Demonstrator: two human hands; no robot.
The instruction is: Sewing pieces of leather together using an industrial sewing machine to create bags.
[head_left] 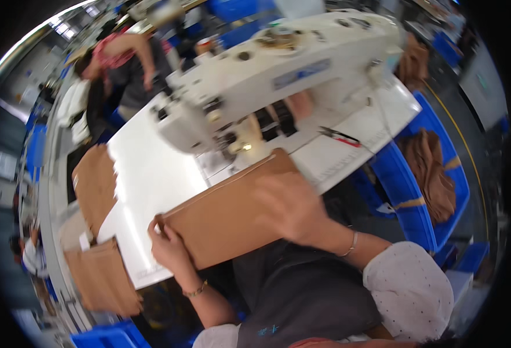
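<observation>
A flat brown fabric panel (226, 223) lies across the front of the white sewing table (151, 174), hanging toward my lap. A pale stitched line runs along its far edge. My left hand (171, 246) is closed on the panel's left edge, fingers curled over the corner. Over the panel's right part is my right hand (290, 206), smeared by motion, so its fingers and whether it touches the cloth cannot be made out. Just beyond the far edge stands the white sewing machine (278, 64), its lit needle area (238, 148) close to the cloth.
Red-handled thread snips (342, 137) lie right of the needle area. Brown fabric pieces (102, 278) hang over the table's left edge. A blue bin (406, 191) with brown cloth (426, 168) stands at the right. A co-worker (122, 64) bends over at the far left.
</observation>
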